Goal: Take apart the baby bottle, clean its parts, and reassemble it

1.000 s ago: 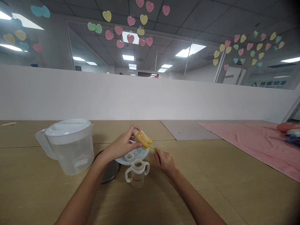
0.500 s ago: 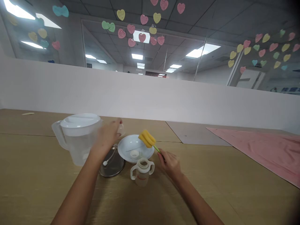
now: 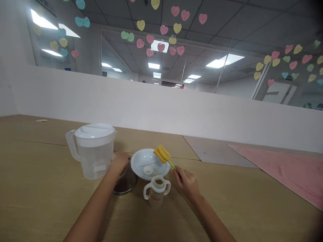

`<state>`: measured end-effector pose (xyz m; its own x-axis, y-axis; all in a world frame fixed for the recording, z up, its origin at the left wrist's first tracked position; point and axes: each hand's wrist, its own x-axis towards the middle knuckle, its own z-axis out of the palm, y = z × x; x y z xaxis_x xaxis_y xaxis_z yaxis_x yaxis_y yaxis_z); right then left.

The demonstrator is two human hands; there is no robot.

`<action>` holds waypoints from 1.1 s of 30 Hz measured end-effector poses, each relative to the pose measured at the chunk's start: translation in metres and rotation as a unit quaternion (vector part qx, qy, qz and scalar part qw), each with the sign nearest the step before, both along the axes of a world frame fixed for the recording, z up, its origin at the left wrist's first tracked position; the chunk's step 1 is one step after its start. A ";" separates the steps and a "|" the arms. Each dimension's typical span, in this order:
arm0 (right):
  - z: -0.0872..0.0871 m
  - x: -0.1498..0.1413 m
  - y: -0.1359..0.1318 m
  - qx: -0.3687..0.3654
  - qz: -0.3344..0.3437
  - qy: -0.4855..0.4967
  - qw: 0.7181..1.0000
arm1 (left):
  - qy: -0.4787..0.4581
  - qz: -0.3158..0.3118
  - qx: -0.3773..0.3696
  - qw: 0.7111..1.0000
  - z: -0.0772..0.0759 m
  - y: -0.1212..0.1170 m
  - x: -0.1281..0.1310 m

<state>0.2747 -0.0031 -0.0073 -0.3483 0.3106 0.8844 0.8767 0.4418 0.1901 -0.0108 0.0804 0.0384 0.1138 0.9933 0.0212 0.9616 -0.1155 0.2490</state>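
My right hand (image 3: 188, 183) is closed round the green handle of a bottle brush (image 3: 162, 154). Its yellow sponge head is raised over the near right part of a white bowl (image 3: 135, 164). Inside the bowl lies a small white ring-shaped piece (image 3: 148, 170). My left hand (image 3: 120, 162) reaches down at a round dark metal tray (image 3: 127, 181), beside the pitcher; its fingers are hidden, and so is anything in them. In front of the bowl, a two-handled baby bottle (image 3: 156, 191) stands upright with its top uncovered.
To the left stands a clear plastic pitcher (image 3: 94, 154) with a white lid, holding liquid. A pink cloth (image 3: 285, 171) covers the table's right side, next to a grey sheet (image 3: 219, 151). Behind the table runs a low white wall (image 3: 156, 107) with glass above.
My left hand has come down to the metal tray; a clear rounded piece seen at its fingers before is now out of sight. My right hand keeps holding the brush. The view has shifted slightly.
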 end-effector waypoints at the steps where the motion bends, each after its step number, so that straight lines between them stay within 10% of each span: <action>1: 0.000 0.000 0.000 -0.002 -0.001 -0.001 1.000 | 0.007 0.001 0.000 1.000 0.004 -0.002 0.000; 8: 0.000 0.001 0.000 -0.009 -0.009 0.008 1.000 | -0.024 -0.132 0.044 0.990 0.037 -0.024 0.035; 17: -0.004 0.002 0.002 -0.019 -0.010 0.007 1.000 | -0.094 -0.236 0.021 0.967 0.002 -0.025 0.082; 29: 0.003 0.004 0.000 0.022 0.002 0.019 1.000 | -0.315 -0.280 0.035 0.906 0.077 -0.052 0.034; 33: 0.005 0.006 -0.001 0.026 0.013 -0.025 0.999 | -0.255 -0.239 0.067 0.934 0.090 -0.067 0.030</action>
